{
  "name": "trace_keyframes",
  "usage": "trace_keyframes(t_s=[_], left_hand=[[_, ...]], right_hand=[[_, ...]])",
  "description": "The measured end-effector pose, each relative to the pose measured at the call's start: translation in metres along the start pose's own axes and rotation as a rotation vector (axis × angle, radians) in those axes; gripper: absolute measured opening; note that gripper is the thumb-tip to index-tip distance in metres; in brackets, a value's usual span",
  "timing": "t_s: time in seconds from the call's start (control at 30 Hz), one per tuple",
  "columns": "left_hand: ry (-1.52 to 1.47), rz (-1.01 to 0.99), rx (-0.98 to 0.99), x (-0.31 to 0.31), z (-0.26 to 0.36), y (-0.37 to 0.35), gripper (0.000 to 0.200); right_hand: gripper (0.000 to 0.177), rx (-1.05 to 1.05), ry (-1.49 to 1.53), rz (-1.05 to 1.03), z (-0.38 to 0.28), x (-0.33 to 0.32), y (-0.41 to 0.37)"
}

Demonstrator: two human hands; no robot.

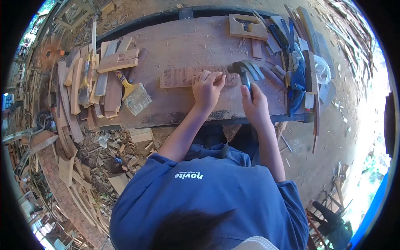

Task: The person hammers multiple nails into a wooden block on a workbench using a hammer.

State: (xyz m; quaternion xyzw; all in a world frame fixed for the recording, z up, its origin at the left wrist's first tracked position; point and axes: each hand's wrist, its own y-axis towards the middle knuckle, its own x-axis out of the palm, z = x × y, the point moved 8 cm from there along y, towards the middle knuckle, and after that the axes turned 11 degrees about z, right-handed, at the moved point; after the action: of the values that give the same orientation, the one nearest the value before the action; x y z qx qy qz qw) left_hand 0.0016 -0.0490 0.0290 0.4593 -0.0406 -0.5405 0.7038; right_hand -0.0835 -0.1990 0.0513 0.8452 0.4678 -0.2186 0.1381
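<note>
Stiff ridged board (177,78) and a top-heavy hammer (246,73), with clutter on both sides

We see the bench (179,43) first, a broad surface scattered with shavings. A heap of wood pieces (77,85) crowds its left end, leaving little room for a long board to swing that way. At the right end, a blue cloth (297,92) and a clear plastic bag (322,70) lie among offcuts, soft stuff we could snag on.

The ridged board lies flat mid-bench, partly under the left hand (205,91). We judge it stiff, fairly light and grooved enough not to slip; we would lift it by its long edges. A wooden block with a cut-out (254,34) sits beyond, apart from it.

The right hand (255,104) has its grip wrapped around the hammer's handle, the head just beside the left fingertips. It should feel heavy at the head, so a low hold suits it. The left grip is narrow above the board; we cannot tell whether it pinches something small. The wide brush (136,98) lies near the heap, clear of both hands.
</note>
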Motion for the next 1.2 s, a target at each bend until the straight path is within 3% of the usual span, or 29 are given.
trace_keyframes(t_s=[0.23,0.37,0.53,0.73,1.2], left_hand=[[0.005,-0.013,0.014,0.003,-0.002,-0.002,0.009],[-0.014,-0.018,-0.013,0.003,-0.005,-0.003,0.009],[-0.072,-0.034,-0.003,0.002,-0.004,-0.002,0.009],[-0.119,0.011,-0.005,-0.002,-0.003,0.002,0.013],[-0.113,-0.019,-0.036,-0.001,-0.010,0.003,0.012]], right_hand=[[0.029,0.209,0.070,-0.004,0.024,-0.010,-0.006],[0.029,0.176,0.079,-0.005,0.023,-0.007,-0.009],[0.027,-0.017,0.015,-0.024,0.000,0.003,-0.008],[0.029,0.047,-0.058,-0.052,-0.002,0.009,-0.008],[0.030,-0.032,-0.095,-0.050,-0.002,0.010,-0.008]])
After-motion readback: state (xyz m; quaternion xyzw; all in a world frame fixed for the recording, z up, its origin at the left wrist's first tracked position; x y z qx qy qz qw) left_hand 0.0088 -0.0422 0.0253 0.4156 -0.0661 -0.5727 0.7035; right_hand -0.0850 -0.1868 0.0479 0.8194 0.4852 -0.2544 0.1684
